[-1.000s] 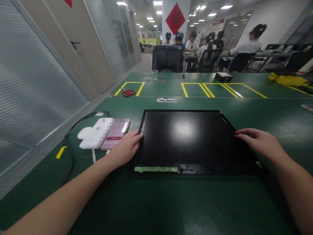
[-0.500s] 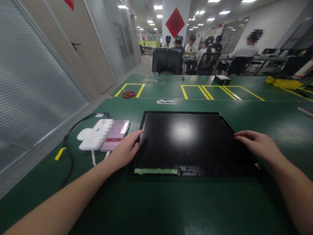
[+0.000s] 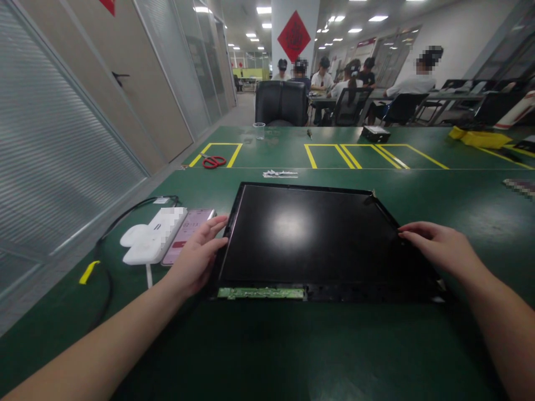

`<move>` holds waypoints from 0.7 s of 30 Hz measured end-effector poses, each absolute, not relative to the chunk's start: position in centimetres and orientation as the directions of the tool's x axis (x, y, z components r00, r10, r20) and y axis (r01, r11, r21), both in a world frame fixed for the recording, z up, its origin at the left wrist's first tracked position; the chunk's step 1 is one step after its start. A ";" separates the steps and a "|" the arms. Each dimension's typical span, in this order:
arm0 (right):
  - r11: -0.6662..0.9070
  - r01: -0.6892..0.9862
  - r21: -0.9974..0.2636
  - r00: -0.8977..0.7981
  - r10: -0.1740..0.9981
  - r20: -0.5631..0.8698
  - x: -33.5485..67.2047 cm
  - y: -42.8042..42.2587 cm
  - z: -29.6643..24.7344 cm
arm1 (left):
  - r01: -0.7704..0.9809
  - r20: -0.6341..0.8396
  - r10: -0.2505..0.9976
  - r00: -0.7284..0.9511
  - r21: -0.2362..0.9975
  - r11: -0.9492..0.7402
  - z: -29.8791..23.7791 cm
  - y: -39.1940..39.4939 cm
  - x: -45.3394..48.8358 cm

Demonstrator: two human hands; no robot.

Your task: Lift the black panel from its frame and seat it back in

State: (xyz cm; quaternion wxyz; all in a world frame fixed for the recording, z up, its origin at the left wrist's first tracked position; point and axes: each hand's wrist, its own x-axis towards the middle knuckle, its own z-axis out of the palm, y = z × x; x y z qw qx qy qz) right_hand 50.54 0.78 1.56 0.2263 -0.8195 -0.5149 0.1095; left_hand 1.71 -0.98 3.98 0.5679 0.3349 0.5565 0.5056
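A black display panel (image 3: pixel 301 239) lies before me, with a narrow green circuit board (image 3: pixel 261 293) along its near edge at the left. Its left and far sides look slightly raised off the green table. At the left edge my left hand (image 3: pixel 200 250) grips the frame, thumb near the top face and some fingers hidden below the rim. My right hand (image 3: pixel 438 245) pinches the right edge between thumb and fingers. Just left of my left hand lies a phone (image 3: pixel 188 228) with its screen lit, beside a white charger-like device (image 3: pixel 154 239).
A black cable (image 3: pixel 109 289) with a yellow tag runs along the left. Beyond the panel are white scraps (image 3: pixel 280 174), red-handled scissors (image 3: pixel 214 161), a clear plastic cup (image 3: pixel 259 131), a small black box (image 3: pixel 375 133) and yellow tape outlines (image 3: pixel 309 156). Several people sit at a far table.
My left hand has shifted from lying on the panel's left border to holding its edge. The panel's left and far sides have risen a little. My right hand stays at the right edge.
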 end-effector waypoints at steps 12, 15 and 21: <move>-0.364 0.802 -0.473 0.443 0.895 0.061 51.1 1.1 1.2 | -0.396 -0.440 0.889 -0.124 0.844 0.362 4.2 -0.9 2.4; -0.364 0.797 -0.481 0.446 0.893 0.063 51.1 1.0 1.2 | -0.379 -0.446 0.888 -0.107 0.845 0.379 4.1 -0.9 2.5; -0.381 0.790 -0.480 0.455 0.889 0.044 50.6 0.9 1.4 | -0.354 -0.461 0.883 -0.090 0.843 0.405 4.0 -1.0 2.3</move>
